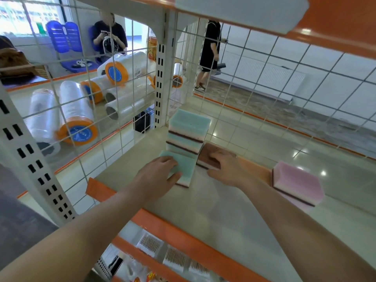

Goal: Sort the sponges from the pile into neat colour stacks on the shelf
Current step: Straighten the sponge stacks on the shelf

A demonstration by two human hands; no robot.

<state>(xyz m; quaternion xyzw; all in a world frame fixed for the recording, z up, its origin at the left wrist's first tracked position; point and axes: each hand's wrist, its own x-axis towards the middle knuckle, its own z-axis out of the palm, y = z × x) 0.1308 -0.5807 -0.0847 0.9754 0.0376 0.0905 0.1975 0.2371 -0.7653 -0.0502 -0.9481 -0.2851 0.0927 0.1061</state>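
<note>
Shelf (203,200): we're pressing our left hand (160,176), fingers relaxed, on a green sponge (184,165). Our right hand (223,165), fingers curled, is gripping a brown-topped sponge (209,151) beside the green stack (190,129).

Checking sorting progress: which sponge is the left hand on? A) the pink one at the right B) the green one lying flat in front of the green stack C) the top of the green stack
B: the left hand rests on the flat green sponge just before the green stack.
</note>
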